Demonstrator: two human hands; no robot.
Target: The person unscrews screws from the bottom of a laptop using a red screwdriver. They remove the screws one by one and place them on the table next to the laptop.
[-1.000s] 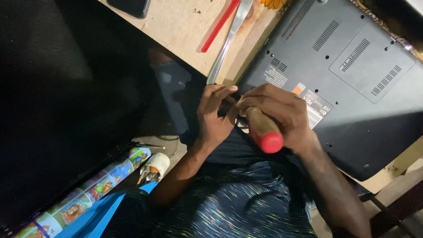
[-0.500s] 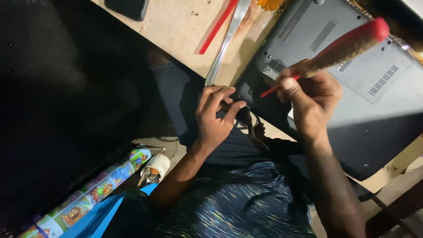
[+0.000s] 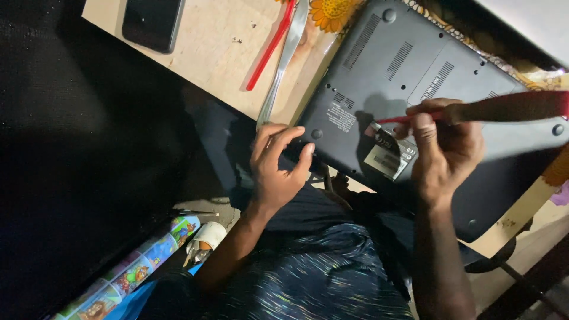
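Note:
A dark grey laptop (image 3: 415, 65) lies upside down on the wooden table (image 3: 213, 53), its base with vents and rubber feet facing up. My left hand (image 3: 275, 169) grips the laptop's near corner with thumb and fingers. My right hand (image 3: 444, 148) holds a red-handled screwdriver (image 3: 492, 108) nearly flat over the base. Its tip points left, close to the stickers near the corner.
A black phone (image 3: 153, 21) lies at the table's far left. A red pen-like tool (image 3: 269, 47) and a metal blade tool (image 3: 283, 62) rest beside the laptop. Below the table edge are a colourful printed roll (image 3: 136, 269) and a small white object (image 3: 204, 237).
My right hand lifted the screwdriver off the corner and swung it out over the laptop's base, then lowered it nearly flat. My left hand stayed at the corner.

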